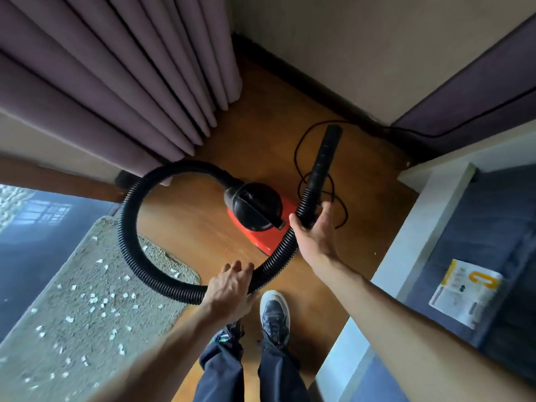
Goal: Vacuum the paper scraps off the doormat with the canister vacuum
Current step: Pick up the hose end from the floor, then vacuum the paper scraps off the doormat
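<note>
Wooden floor [362, 198] in a room corner, curtain [101, 82] at upper left. Near the floor's middle: red canister vacuum [261, 242], black cord [298, 152] loose behind it. Ribbed hose [127, 227] looping left from its top, over the doormat's far corner. Right hand [316, 230] gripping hose just below the rigid nozzle [323, 158], fingers wrapped round. Left hand [229, 285] over lower loop, fingers loosely curled about it. Grey doormat [150, 338] at lower left, paper scraps [92, 300] scattered across it, well apart from nozzle.
</note>
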